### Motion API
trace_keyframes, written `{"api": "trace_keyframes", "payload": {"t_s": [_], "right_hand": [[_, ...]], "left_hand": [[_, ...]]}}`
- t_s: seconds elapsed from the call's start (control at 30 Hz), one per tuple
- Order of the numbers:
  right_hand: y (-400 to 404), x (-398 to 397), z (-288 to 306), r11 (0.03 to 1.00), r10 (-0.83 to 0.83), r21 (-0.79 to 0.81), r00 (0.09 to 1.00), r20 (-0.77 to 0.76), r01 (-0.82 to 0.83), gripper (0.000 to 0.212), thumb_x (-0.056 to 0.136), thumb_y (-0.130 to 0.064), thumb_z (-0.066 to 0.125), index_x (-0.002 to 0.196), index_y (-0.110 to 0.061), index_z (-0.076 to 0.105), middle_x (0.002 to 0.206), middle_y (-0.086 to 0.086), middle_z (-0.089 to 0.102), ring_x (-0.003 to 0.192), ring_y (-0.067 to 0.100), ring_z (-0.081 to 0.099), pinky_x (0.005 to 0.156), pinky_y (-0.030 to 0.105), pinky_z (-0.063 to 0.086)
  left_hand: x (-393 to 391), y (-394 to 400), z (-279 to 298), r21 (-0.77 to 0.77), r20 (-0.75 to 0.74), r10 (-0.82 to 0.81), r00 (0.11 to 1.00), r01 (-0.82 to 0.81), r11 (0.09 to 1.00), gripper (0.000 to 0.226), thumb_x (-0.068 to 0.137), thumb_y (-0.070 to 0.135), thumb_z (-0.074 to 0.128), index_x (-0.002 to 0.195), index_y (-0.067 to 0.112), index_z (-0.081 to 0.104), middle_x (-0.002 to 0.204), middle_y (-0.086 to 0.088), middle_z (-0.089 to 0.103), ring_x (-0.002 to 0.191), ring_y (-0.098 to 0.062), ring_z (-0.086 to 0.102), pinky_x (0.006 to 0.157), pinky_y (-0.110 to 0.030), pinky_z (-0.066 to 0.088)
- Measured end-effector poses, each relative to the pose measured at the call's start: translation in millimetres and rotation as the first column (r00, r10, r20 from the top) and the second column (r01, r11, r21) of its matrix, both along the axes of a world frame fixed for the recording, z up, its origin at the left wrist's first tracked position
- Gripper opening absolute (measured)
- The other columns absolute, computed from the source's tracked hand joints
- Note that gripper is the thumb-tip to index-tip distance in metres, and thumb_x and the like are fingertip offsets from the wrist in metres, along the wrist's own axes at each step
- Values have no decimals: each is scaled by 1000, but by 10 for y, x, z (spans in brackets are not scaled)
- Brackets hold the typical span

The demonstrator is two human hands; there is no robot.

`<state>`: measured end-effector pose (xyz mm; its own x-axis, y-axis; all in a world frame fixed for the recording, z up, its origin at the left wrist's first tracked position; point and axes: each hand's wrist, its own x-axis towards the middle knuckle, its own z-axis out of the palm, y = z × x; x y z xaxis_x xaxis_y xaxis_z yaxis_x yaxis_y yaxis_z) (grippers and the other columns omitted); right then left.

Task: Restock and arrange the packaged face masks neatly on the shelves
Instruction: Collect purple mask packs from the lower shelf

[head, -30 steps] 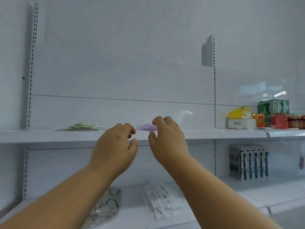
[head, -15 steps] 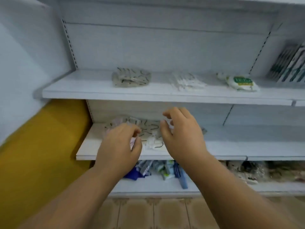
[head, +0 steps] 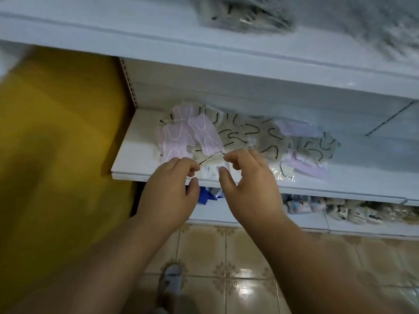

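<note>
Reaching toward the middle shelf [head: 145, 152]: left hand [head: 169, 191] and right hand [head: 247, 186], fingers loosely curled, holding nothing, poised side by side at the front edge, likely to gather stock. Packaged face masks [head: 244, 134] lie there in a loose, overlapping heap; pink masks [head: 181, 134] sit at its left end, beige black-looped ones spread right. Upper shelf [head: 113, 26] carries another blurred pack. Bottom shelf [head: 317, 219] holds further packs. Tiled floor [head: 226, 257] below.

We see a yellow wall panel [head: 56, 132] at left, glossy patterned floor tiles [head: 226, 257] below, and a grey slipper [head: 171, 278].
</note>
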<state>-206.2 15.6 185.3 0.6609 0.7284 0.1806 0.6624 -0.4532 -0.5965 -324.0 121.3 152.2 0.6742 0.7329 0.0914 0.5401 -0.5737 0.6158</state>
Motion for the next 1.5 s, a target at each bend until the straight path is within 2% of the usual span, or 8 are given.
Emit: {"api": "trace_keyframes", "payload": {"t_s": [0.27,0.63,0.87,1.0,1.13,1.3,1.4,1.5], "right_hand": [[1009,638,-1037,993,-21,-119,987,-161,2,25,95,-26,64,119,-21,64,121,-3,59,95,7,55,74,14,39],[2203,1649,-2287,839,33,-543,999,-10,-33,31,99,-20,50,128,-12,57,138,14,46,130,33,43,108,40,38],[2293,1757,-2482,865,-212,-479,974,-74,152,87,74,-44,81,142,-15,35,134,7,59,128,33,50,105,45,43],[2348,1748,-2493,877,-255,-461,946,-200,139,45,78,-33,79,112,-16,54,103,3,65,97,25,61,77,32,44],[2410,1694,-2478,968,-239,-171,882,-406,183,20,85,-18,67,84,1,64,69,7,58,63,20,52,59,28,39],[2845,1482,-2399,973,-231,-106,838,-495,206,14,87,-18,57,74,-12,59,65,1,56,56,18,51,51,24,37],[3068,1361,-2416,927,-198,-369,919,-342,63,14,89,-15,59,102,-16,65,99,4,66,90,23,64,65,28,45],[3177,1273,-2429,937,-219,-346,864,-453,56,6,87,-12,65,91,-13,60,76,-2,53,75,19,54,58,27,44]], "left_hand": [[340,918,-1032,-337,-83,216,973,-231,913,18,98,24,61,110,35,54,116,13,57,90,-5,56,74,-14,45],[986,1902,-2269,-593,-71,534,842,-466,656,47,92,31,68,135,22,50,137,-7,52,102,-20,57,80,-26,47],[1031,1875,-2424,-149,-388,437,811,-523,839,85,77,49,79,142,13,37,136,-12,52,122,-33,55,100,-42,49],[999,1917,-2408,-84,-472,410,780,-503,860,73,83,43,77,137,12,39,128,-12,59,115,-33,60,95,-40,50],[876,1999,-2429,-397,-162,501,850,-521,756,26,89,24,70,111,13,61,96,-3,69,93,-28,67,80,-32,52],[824,2248,-2398,-526,-173,616,769,-601,602,16,95,23,58,89,9,52,86,-5,57,86,-26,57,75,-29,40],[829,2339,-2439,-449,-312,478,821,-571,688,9,96,18,53,93,11,47,88,-4,52,84,-23,52,74,-30,37],[848,2372,-2454,-417,-357,362,861,-494,763,16,96,16,53,85,12,43,82,-1,49,77,-19,48,70,-29,36]]}}
